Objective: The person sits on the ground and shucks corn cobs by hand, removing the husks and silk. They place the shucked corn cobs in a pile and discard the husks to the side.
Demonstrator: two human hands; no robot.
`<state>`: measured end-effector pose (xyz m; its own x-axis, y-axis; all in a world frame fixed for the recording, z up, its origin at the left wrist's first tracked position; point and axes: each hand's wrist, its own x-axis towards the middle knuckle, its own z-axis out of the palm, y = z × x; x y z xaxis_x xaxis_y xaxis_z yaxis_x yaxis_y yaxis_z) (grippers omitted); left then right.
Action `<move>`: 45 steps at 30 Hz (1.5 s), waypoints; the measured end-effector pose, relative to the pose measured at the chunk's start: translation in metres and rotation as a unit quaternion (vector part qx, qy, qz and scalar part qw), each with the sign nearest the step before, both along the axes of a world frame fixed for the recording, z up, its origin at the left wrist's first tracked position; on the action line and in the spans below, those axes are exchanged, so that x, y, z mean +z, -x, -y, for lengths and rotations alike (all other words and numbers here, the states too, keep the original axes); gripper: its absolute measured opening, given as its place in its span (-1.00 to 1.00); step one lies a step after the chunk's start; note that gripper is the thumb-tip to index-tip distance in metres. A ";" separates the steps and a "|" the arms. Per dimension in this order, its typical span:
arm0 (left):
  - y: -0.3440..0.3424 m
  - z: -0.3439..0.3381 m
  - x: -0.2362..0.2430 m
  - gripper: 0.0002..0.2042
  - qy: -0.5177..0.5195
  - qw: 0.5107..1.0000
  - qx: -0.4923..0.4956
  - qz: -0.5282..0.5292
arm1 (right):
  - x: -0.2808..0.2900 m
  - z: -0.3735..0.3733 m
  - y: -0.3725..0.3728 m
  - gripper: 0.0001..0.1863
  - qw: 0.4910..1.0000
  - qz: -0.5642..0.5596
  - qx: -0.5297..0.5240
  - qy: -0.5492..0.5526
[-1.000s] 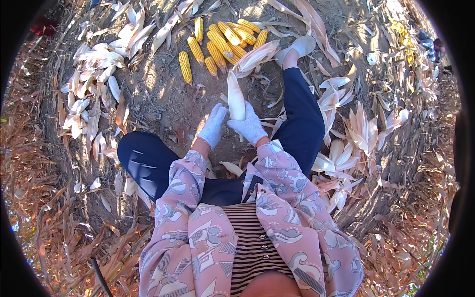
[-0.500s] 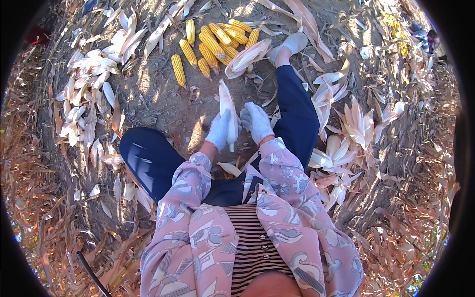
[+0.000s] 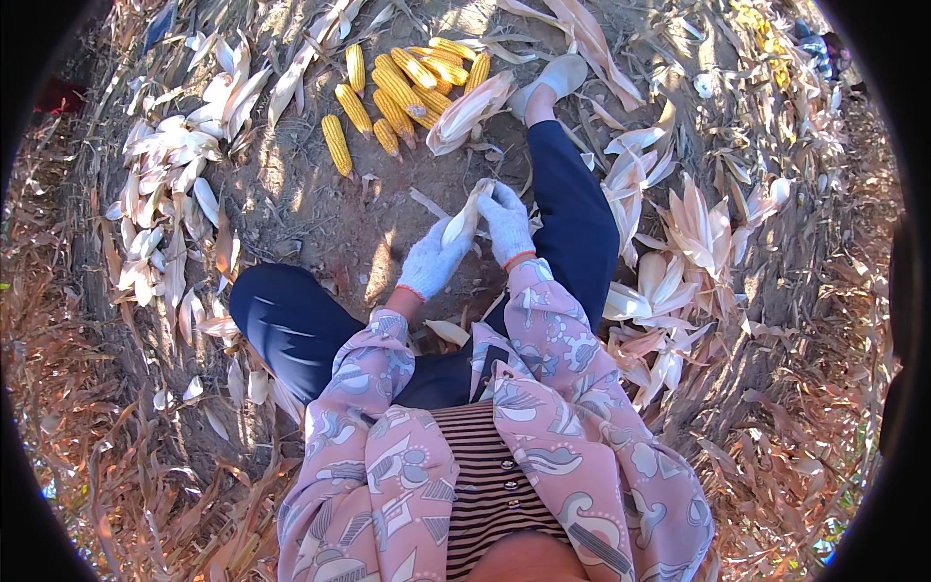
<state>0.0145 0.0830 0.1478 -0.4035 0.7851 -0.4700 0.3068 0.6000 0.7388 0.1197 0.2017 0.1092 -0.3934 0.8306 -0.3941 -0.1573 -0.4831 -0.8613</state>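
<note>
Head view, left hand [image 3: 432, 264], right hand [image 3: 506, 223] — both gripping husked corn ear [image 3: 464, 218]

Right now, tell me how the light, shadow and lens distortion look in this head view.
Head view: hard sunlight glares off the white husks and the gloved left hand and right hand on the corn ear; deep shadow lies across the dark trousers; fisheye bends the scene into a black rim; the yellow cobs are sharp.

Both gloved hands meet ahead, left hand [image 3: 432, 264] below right hand [image 3: 506, 223]; fingers curled.
</note>
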 end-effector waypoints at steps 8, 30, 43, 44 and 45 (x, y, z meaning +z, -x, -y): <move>0.005 0.009 -0.001 -0.36 -0.047 0.976 -0.085 -0.196 | -0.003 -0.005 -0.002 -0.70 0.994 0.072 0.005 0.085; 0.021 0.010 0.014 -0.46 -0.073 0.986 -0.069 -0.130 | -0.008 -0.005 -0.001 -0.41 0.989 -0.102 0.053 0.090; 0.011 0.012 -0.024 -0.47 -0.070 0.994 -0.040 0.071 | -0.016 -0.007 -0.004 -0.68 0.991 0.130 0.009 0.029; 0.004 0.012 -0.024 -0.46 -0.034 0.998 -0.054 0.029 | -0.019 -0.007 -0.003 -0.69 0.988 0.149 0.012 0.020; -0.001 0.009 -0.016 -0.44 0.000 0.997 -0.071 -0.012 | -0.025 -0.009 -0.004 -0.70 0.985 0.169 0.012 0.010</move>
